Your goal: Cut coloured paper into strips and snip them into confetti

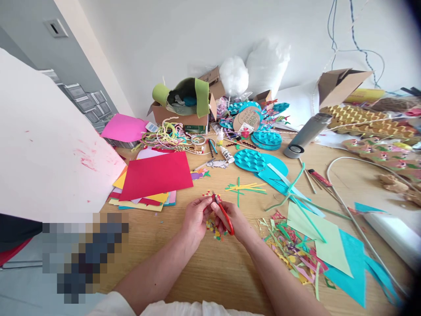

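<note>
Both hands meet over the wooden table near the middle of the view. My right hand (230, 215) is closed around red-handled scissors (224, 215), whose dark blades point up and away. My left hand (196, 215) is closed in a pinch beside the blade tips; a small bit of red shows at its fingertips, too small to make out fully. Under and around the hands lies a pile of tiny colored paper pieces (215, 230), partly hidden by them. Just beyond to the right are thin yellow and green paper strips (246, 188).
Left of the hands is a stack topped by a red sheet (158, 175). Paper scraps (292, 250) and blue sheets (351, 263) lie to the right. Glue bottles (226, 154), a grey flask (307, 134), yarn (167, 138) and a filled cardboard box (180, 116) stand or lie farther back.
</note>
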`<act>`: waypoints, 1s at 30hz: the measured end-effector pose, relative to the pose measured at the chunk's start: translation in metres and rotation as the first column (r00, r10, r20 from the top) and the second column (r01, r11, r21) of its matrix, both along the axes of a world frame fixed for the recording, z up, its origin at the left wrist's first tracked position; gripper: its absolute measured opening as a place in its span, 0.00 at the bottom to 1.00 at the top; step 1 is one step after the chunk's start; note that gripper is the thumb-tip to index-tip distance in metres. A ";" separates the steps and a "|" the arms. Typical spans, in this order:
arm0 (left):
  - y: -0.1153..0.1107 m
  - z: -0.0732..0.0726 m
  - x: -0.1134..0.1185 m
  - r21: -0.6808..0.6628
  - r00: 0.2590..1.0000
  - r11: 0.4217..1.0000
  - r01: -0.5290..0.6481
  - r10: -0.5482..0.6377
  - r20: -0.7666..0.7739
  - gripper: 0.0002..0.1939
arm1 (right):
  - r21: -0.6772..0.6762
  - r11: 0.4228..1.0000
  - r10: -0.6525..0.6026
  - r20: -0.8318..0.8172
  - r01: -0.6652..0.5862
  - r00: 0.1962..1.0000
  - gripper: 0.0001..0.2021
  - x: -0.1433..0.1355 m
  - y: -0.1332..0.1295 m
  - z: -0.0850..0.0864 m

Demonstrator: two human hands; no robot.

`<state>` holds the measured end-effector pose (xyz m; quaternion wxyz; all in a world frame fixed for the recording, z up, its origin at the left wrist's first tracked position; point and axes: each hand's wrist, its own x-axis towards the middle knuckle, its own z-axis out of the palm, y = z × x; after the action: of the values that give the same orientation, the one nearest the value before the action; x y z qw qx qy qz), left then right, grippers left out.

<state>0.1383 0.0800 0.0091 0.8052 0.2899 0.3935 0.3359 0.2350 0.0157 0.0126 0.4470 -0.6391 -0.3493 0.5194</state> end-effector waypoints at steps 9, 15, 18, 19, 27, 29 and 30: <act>0.000 -0.001 0.000 -0.018 0.999 1.000 -0.005 0.006 0.041 0.07 | -0.006 1.000 -0.005 0.002 0.005 1.000 0.26 -0.002 0.000 0.004; -0.001 0.001 0.000 -0.016 0.999 1.000 0.006 -0.005 0.034 0.06 | -0.003 1.000 -0.002 -0.002 0.002 1.000 0.26 -0.003 0.000 0.006; -0.001 0.001 0.000 -0.025 0.999 1.000 -0.008 0.009 0.041 0.06 | -0.002 1.000 -0.012 -0.001 0.012 1.000 0.26 -0.003 0.000 0.007; -0.001 0.000 0.000 -0.030 0.999 0.999 -0.012 0.014 0.048 0.06 | -0.003 1.000 -0.016 0.000 0.016 1.000 0.26 -0.003 0.000 0.006; -0.002 0.001 0.000 -0.054 0.995 0.998 -0.024 0.029 0.095 0.07 | -0.023 1.000 -0.021 0.000 0.021 1.000 0.25 -0.002 0.000 0.000; -0.003 0.001 0.000 -0.057 0.994 0.998 -0.027 0.033 0.101 0.08 | -0.020 0.999 -0.025 0.002 0.025 1.000 0.25 -0.002 0.000 -0.001; -0.003 0.002 0.001 -0.060 0.994 0.998 -0.033 0.039 0.100 0.08 | -0.015 1.000 -0.026 0.003 0.026 1.000 0.25 -0.002 0.000 -0.002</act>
<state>0.1390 0.0771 0.0110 0.8260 0.2418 0.3670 0.3528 0.2331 0.0153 0.0104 0.4485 -0.6476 -0.3375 0.5153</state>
